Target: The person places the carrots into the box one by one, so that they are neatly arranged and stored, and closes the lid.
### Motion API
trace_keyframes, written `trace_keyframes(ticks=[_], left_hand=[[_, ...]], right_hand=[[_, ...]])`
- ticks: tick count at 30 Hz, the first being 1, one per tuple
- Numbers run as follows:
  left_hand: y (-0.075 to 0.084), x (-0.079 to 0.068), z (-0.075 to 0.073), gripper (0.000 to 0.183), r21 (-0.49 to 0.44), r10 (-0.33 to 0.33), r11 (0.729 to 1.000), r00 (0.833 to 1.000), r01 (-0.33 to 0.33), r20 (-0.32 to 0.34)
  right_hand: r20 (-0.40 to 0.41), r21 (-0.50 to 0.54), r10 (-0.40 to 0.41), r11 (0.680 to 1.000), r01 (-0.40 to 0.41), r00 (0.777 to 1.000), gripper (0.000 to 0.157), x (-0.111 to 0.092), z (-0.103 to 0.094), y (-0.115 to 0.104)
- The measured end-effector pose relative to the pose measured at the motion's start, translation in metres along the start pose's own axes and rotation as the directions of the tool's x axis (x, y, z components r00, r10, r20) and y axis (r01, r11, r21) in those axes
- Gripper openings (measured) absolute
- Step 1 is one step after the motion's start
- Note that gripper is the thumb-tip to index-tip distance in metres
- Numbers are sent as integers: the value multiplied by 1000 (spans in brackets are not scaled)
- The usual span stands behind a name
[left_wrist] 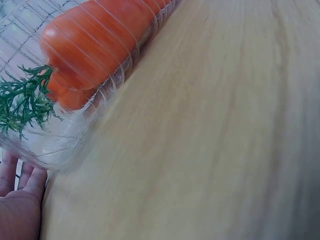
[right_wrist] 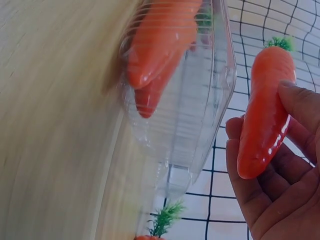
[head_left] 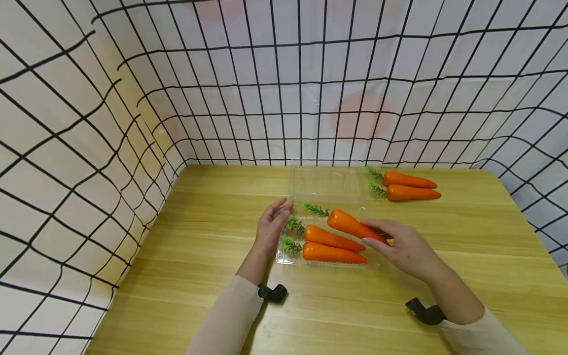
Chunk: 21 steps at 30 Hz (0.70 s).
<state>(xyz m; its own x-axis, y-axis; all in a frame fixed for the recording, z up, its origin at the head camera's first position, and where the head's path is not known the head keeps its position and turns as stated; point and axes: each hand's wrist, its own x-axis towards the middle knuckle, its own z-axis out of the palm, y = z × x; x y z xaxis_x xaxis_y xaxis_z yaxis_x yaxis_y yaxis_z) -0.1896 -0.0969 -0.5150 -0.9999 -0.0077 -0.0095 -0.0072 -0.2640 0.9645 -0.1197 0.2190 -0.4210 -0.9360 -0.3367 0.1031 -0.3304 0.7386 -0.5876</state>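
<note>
The held carrot [head_left: 348, 224] is carried above the far side of the open box [head_left: 284, 259], apart from its walls, as is shown by the gap in the right wrist view. Its leafy end is pointed to the left and away from the person, its tip back toward the right hand [head_left: 406, 246]. A slightly steeper slant is given to its long axis than to those of the middle carrot [head_left: 330, 237] and the front carrot [head_left: 333, 253], which are laid side by side in the box with their leaves to the left. The strip of box beyond the middle carrot is thus set directly below, and the right hand, coming in from the right, is the one placed for it.

The carrot is pinched near its tip between the right thumb and fingers, which are parted only by its thickness. By the left hand [head_left: 270, 227] nothing is gripped: its fingers are loosely extended at the box's left end, though whether the wall is pressed or merely neighboured cannot be told.

The clear lid [head_left: 326, 185] is laid back behind the box on the tabletop [head_left: 208, 227]. To its right, two loose carrots [head_left: 412, 193] are placed side by side, untouched by either hand.
</note>
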Motion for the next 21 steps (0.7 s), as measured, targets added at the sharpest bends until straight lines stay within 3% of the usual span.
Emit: trace_keyframes(ticks=[9,21], left_hand=[[1,1,0,48,-5,7,1000,1000,-7,-3],[0,2,1,47,8,-36,999,998,36,-43]], right_hand=[[39,16,-7,1000,7,999,44,7,8,-8],[69,55,-18,998,15,997,45,17,22,-7]])
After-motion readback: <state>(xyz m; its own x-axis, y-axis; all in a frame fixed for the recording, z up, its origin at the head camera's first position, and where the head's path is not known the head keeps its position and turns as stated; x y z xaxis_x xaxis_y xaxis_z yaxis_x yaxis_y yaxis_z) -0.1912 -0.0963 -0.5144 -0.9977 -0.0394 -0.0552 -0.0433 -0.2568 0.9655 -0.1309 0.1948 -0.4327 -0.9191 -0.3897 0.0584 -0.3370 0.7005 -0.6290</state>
